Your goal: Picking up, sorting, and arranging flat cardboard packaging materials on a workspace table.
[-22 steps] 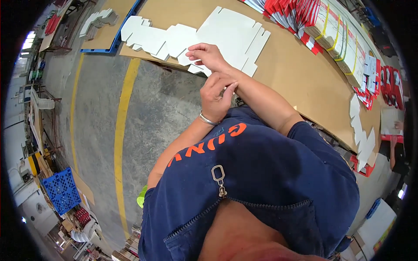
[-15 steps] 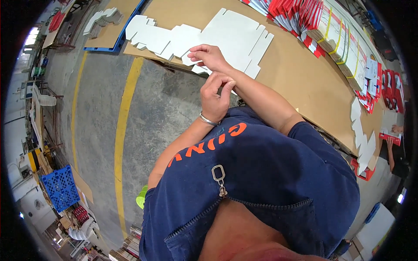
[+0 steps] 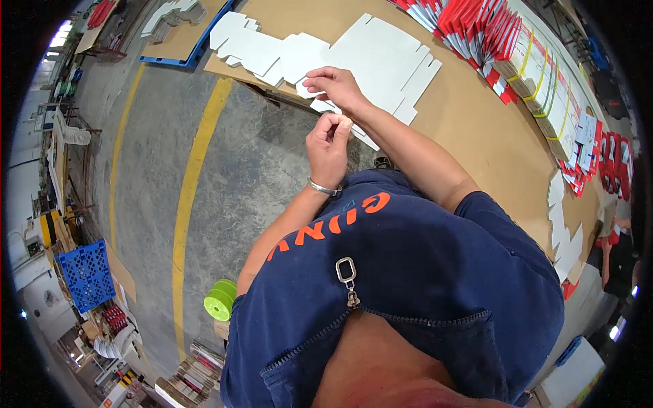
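Observation:
White die-cut cardboard blanks (image 3: 381, 54) lie flat on the brown table, with flaps and notches along their edges. My right hand (image 3: 338, 90) hovers over their near edge, its fingers loosely bent and apart, with nothing visible in them. Just below its wrist is my left hand (image 3: 328, 151), wearing a metal bracelet (image 3: 324, 188). The left thumb and fingers are pinched together beside the right forearm; whatever they may hold is too small or hidden to make out.
Red and white folded cartons (image 3: 476, 34) fan out at the far right, beside strapped bundles (image 3: 544, 81). More white blanks (image 3: 564, 231) lie at the table's right end. Left of the table, a yellow line (image 3: 194, 183) crosses the floor; a green spool (image 3: 220, 300) stands near me.
My left hand has drawn back a little from the right wrist, which it was touching. The right hand stays over the white blanks, and the whole view has shifted slightly.

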The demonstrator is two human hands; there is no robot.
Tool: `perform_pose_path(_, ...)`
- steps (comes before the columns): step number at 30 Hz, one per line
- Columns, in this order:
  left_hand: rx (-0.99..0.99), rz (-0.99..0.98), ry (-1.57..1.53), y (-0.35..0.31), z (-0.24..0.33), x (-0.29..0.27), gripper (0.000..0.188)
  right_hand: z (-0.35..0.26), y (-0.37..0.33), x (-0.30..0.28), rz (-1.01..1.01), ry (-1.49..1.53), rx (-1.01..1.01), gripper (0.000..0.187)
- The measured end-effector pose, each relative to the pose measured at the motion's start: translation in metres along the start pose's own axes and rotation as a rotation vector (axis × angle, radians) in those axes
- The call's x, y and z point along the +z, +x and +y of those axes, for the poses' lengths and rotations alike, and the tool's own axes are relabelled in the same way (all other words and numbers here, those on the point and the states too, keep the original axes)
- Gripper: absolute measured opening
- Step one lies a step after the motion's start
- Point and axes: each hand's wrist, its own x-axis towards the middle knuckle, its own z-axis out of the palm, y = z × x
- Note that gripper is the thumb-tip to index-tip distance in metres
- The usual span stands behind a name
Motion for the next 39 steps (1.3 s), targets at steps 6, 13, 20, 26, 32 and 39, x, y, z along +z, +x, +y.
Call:
perform_pose_path(6, 0.025, 0.009, -0.034, -0.002, 0.001, -0.014, 0.014, 0.002, 0.001, 0.010, -0.012, -0.057, -0.021, 0.021)
perform_pose_path(13, -0.035, 0.017, -0.253, -0.006, 0.011, -0.035, 0.014, 0.005, 0.001, 0.022, -0.021, -0.086, -0.053, 0.022)
perform_pose_path(20, -0.074, 0.207, -0.169, -0.031, -0.012, -0.105, 0.013, 0.004, -0.009, 0.028, 0.020, -0.137, -0.084, 0.022)
perform_pose_path(26, -0.283, 0.121, 0.881, -0.099, -0.115, -0.225, 0.032, 0.038, -0.016, 0.012, 0.037, -0.403, -0.277, 0.022)
perform_pose_path(32, -0.318, 0.066, 1.286, -0.226, -0.239, -0.300, 0.046, 0.099, -0.058, -0.042, -0.044, -0.851, -0.143, 0.028)
perform_pose_path(39, -0.424, -0.476, 0.951, -0.175, -0.277, -0.307, 0.039, 0.142, -0.043, -0.159, 0.505, -0.797, -0.070, 0.035)
